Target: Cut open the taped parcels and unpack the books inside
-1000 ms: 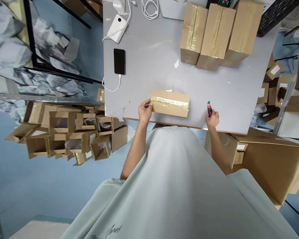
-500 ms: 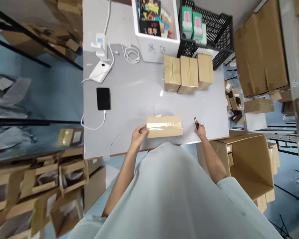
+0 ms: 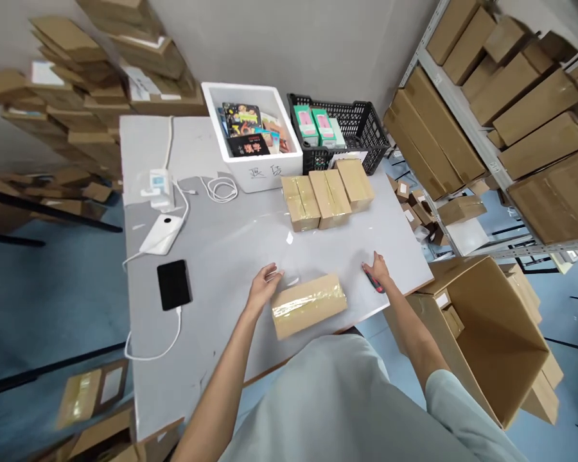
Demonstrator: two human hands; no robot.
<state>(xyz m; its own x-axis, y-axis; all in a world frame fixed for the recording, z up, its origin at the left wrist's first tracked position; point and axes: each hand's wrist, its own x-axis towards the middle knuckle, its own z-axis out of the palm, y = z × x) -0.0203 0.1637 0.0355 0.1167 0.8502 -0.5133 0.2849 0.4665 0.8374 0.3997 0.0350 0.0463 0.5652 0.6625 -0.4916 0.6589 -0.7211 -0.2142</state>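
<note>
A long taped cardboard box (image 3: pixel 309 305) lies slightly askew near the table's front edge. My left hand (image 3: pixel 264 286) hovers by the box's far left corner, its fingers apart and holding nothing. To the right of the box, a red and black utility knife (image 3: pixel 374 280) rests on the tabletop. My right hand (image 3: pixel 380 267) is just beside the knife, fingers stretched out past it and not wrapped round it.
Three taped boxes (image 3: pixel 331 197) stand behind, before a white foam bin (image 3: pixel 264 174) of books and a black crate (image 3: pixel 361 128). A black phone (image 3: pixel 174 285), white power bank (image 3: pixel 161 234) and cables lie left. A large open carton (image 3: pixel 496 340) stands right of the grey table (image 3: pixel 212 256).
My left hand has gone from the box's left end to its far corner. The box has turned slightly. My right hand has let go of the utility knife. The view has tilted up.
</note>
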